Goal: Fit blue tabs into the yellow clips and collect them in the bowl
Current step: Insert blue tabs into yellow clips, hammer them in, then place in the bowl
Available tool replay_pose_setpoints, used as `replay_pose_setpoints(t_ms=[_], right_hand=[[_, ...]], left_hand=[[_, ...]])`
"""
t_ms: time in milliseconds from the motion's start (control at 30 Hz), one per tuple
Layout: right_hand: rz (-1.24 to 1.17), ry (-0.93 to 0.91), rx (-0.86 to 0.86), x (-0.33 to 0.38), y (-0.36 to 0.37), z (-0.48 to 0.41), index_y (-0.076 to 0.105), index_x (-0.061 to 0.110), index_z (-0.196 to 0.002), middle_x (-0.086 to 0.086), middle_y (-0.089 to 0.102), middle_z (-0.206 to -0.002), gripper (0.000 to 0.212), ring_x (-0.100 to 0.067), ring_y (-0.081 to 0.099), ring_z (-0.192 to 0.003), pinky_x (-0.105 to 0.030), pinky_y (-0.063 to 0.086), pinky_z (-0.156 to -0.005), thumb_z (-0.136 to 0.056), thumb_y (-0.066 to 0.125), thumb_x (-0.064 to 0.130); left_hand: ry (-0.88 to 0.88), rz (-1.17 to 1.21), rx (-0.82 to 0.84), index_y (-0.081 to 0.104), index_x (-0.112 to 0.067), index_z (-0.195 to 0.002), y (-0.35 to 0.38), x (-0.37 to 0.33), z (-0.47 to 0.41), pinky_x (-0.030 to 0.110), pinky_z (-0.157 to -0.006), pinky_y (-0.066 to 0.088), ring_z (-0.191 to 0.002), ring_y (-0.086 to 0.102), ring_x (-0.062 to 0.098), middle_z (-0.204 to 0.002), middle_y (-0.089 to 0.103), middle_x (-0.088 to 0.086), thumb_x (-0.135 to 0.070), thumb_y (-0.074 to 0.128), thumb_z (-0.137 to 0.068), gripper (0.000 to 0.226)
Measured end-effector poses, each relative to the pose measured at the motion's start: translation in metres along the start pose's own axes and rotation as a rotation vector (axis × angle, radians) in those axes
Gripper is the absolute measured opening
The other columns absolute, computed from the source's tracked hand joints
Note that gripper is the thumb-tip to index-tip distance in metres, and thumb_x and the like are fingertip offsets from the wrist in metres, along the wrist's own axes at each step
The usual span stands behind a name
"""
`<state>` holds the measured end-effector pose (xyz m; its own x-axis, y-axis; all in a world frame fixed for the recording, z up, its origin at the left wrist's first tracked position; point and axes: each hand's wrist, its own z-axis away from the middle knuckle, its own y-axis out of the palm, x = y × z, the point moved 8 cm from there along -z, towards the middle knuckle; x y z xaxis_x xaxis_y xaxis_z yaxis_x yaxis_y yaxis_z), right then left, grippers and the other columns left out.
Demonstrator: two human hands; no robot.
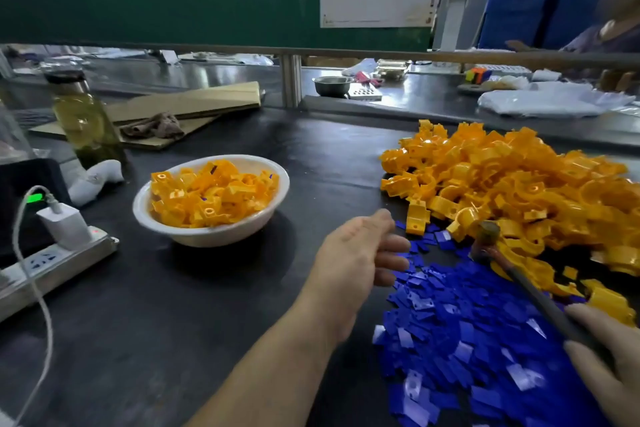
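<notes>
A white bowl left of centre holds several yellow clips, some showing blue tabs. A big heap of loose yellow clips covers the right of the black table. In front of it spreads a pile of blue tabs. My left hand hovers between bowl and piles, fingers relaxed and pointing right, holding nothing. My right hand at the lower right grips the dark handle of a small hammer, whose head sits at the edge of the clip heap.
A power strip with a white charger and cable lies at the left edge. A bottle of yellowish liquid and cardboard stand behind the bowl. A green partition and another person are beyond the table.
</notes>
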<state>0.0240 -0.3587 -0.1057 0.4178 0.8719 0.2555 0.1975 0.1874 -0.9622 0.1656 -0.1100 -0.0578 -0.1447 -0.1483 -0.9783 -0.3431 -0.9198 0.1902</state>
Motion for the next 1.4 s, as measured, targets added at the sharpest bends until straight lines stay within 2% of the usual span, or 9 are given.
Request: replay_pose_setpoints(t_ms=[167, 300, 400, 467, 667, 833, 967, 1133, 1400], right_hand=[[0.055, -0.019, -0.239, 0.028, -0.068, 0.010, 0.063, 0.032, -0.109, 0.009, 0.059, -0.086, 0.027, -0.015, 0.056, -0.084, -0.038, 0.051, -0.072, -0.085, 0.055, 0.041], [-0.428, 0.031, -0.475, 0.027, -0.099, 0.026, 0.062, 0.035, -0.076, 0.014, 0.058, -0.067, 0.023, 0.001, 0.056, -0.068, -0.028, 0.044, -0.057, -0.090, 0.046, 0.045], [-1.097, 0.220, -0.192, 0.033, -0.064, 0.026, 0.070, 0.018, -0.077, 0.001, 0.060, -0.065, 0.034, -0.012, 0.055, -0.065, -0.036, 0.043, -0.058, -0.091, 0.049, 0.042], [-1.197, 0.267, -0.018, 0.047, -0.046, 0.027, 0.072, 0.028, -0.082, 0.004, 0.066, -0.073, 0.032, -0.017, 0.060, -0.075, -0.038, 0.046, -0.066, -0.091, 0.047, 0.045], [-1.060, -0.007, 0.143, 0.084, -0.040, 0.039, 0.063, 0.042, -0.088, 0.023, 0.066, -0.081, 0.054, 0.007, 0.064, -0.068, -0.014, 0.053, -0.051, -0.071, 0.033, 0.083], [-0.937, -0.079, 0.068, 0.079, -0.046, 0.036, 0.054, 0.037, -0.094, 0.013, 0.059, -0.091, 0.049, 0.003, 0.058, -0.082, -0.013, 0.050, -0.057, -0.078, 0.028, 0.075], [-0.326, -0.142, -0.136, 0.059, -0.057, 0.030, 0.045, 0.043, -0.121, 0.021, 0.051, -0.087, 0.032, 0.003, 0.051, -0.081, -0.018, 0.041, -0.064, -0.090, 0.038, 0.052], [0.168, -0.223, -0.039, 0.066, -0.036, 0.033, 0.029, 0.041, -0.128, 0.012, 0.059, -0.099, 0.042, -0.015, 0.060, -0.084, -0.031, 0.047, -0.057, -0.090, 0.037, 0.057], [0.162, -0.238, 0.083, 0.073, -0.016, 0.029, 0.050, 0.033, -0.111, 0.010, 0.056, -0.104, 0.028, -0.013, 0.058, -0.090, -0.032, 0.051, -0.072, -0.095, 0.035, 0.050]], left_hand=[[-0.013, -0.210, 0.099, 0.068, -0.014, -0.101, 0.023, 0.008, 0.009, 0.025, -0.062, 0.052, -0.070, 0.065, 0.010, -0.087, 0.074, 0.001, -0.035, 0.055, -0.098, 0.025], [0.000, -0.327, 0.319, 0.070, -0.025, -0.101, 0.052, 0.015, 0.023, 0.021, -0.065, 0.053, -0.075, 0.070, 0.009, -0.091, 0.076, -0.002, -0.028, 0.066, -0.091, 0.011], [0.043, -0.428, 0.575, 0.067, -0.038, -0.099, 0.085, 0.030, 0.048, 0.018, -0.074, 0.054, -0.086, 0.070, 0.005, -0.097, 0.074, -0.009, -0.039, 0.076, -0.078, 0.024], [0.065, -0.464, 0.658, 0.064, -0.042, -0.098, 0.100, 0.038, 0.059, 0.025, -0.081, 0.056, -0.091, 0.069, 0.006, -0.100, 0.072, -0.010, -0.048, 0.077, -0.073, 0.029], [-0.012, -0.349, 0.641, 0.064, -0.020, -0.104, 0.105, 0.046, 0.057, 0.026, -0.069, 0.054, -0.079, 0.070, 0.015, -0.086, 0.073, -0.001, -0.035, 0.072, -0.086, 0.025], [-0.011, -0.353, 0.568, 0.070, -0.026, -0.089, 0.097, 0.045, 0.049, 0.025, -0.062, 0.054, -0.072, 0.072, 0.018, -0.084, 0.075, 0.006, -0.018, 0.062, -0.095, 0.012], [-0.161, -0.062, 0.422, 0.067, -0.014, -0.101, 0.081, 0.045, 0.035, 0.024, -0.053, 0.054, -0.066, 0.071, 0.019, -0.079, 0.074, 0.015, -0.009, 0.060, -0.093, 0.011], [-0.257, 0.430, 0.373, 0.056, -0.008, -0.125, 0.074, 0.035, 0.025, 0.028, -0.057, 0.059, -0.074, 0.074, 0.024, -0.087, 0.073, 0.019, 0.007, 0.059, -0.072, 0.055], [-0.287, 0.469, 0.404, 0.065, -0.001, -0.093, 0.080, 0.045, 0.029, 0.028, -0.058, 0.059, -0.076, 0.075, 0.026, -0.085, 0.072, 0.022, 0.000, 0.072, -0.069, 0.026]])
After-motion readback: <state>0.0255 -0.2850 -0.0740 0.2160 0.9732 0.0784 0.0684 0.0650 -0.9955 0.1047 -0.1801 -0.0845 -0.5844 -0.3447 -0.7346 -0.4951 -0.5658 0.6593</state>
